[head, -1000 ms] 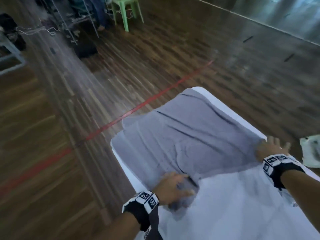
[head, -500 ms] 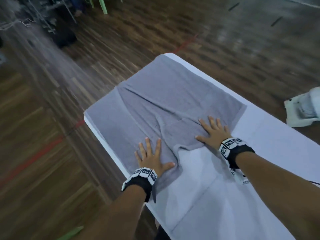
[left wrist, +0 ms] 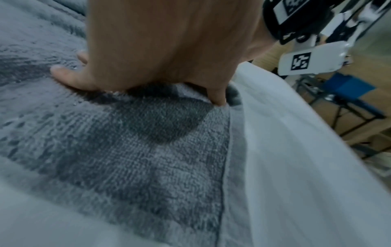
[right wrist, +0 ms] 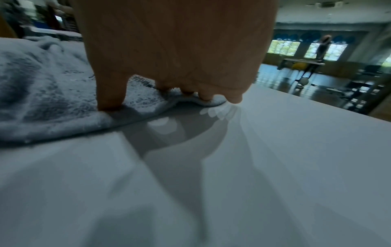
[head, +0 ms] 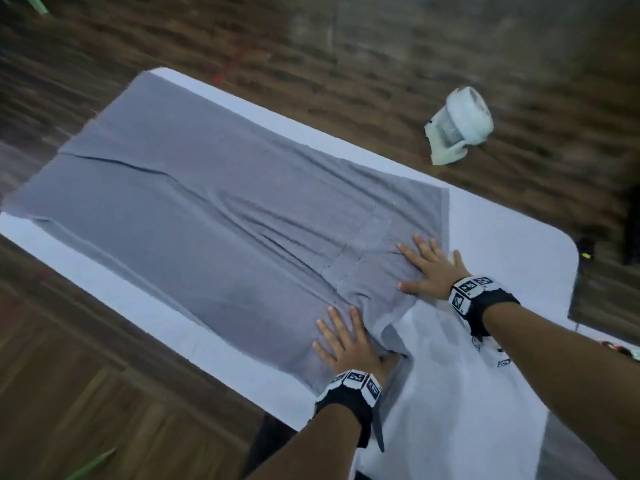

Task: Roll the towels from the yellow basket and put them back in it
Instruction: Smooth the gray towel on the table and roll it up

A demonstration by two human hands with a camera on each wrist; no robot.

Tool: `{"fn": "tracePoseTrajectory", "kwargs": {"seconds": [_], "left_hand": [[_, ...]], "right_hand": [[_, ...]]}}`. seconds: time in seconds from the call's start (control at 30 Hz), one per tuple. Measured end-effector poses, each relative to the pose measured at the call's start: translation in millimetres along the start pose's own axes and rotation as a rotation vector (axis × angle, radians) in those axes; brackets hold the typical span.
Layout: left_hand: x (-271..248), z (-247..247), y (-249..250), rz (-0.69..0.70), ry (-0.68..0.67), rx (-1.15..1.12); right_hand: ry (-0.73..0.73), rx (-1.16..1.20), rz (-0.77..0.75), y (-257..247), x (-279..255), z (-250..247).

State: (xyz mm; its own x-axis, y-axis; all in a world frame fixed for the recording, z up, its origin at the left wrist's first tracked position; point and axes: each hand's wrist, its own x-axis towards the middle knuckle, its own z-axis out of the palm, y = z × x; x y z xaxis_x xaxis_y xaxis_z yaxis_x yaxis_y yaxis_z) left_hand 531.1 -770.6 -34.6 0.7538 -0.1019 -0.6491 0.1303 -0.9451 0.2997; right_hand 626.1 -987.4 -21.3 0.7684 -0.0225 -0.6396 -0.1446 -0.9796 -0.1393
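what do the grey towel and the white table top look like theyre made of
Grey towel: looks like terry cloth, soft and matte; the left wrist view shows a looped pile and a flat woven hem, and it creases under the left hand and right hand.
White table: seems hard plastic or laminate, smooth and slightly glossy, since it mirrors the fingertips faintly in the right wrist view. The exact material is unclear.

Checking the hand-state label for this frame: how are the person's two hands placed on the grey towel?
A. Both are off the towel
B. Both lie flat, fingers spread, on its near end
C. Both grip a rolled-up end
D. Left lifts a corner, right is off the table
B: the left hand and right hand press flat with spread fingers on the near end of the grey towel, which lies unrolled on the table.
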Motion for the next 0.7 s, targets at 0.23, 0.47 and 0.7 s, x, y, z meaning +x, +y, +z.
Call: {"fn": "tracePoseTrajectory", "kwargs": {"seconds": [0.23,0.47,0.7], "left_hand": [[-85.1,53.2,81.8,0.271,-0.369,0.209],[-78.2,-18.3,-9.3,0.616,-0.155,0.143],[-9.2,-109.1,-179.3,0.727,0.087,0.316]], "right_hand": [[-0.009,0.198,0.267,122.0,-95.8,49.5],[0.753,0.614,0.437,67.9,-158.2,88.5],[0.614,0.788,0.409,-99.2,-217.8,203.1]]}}
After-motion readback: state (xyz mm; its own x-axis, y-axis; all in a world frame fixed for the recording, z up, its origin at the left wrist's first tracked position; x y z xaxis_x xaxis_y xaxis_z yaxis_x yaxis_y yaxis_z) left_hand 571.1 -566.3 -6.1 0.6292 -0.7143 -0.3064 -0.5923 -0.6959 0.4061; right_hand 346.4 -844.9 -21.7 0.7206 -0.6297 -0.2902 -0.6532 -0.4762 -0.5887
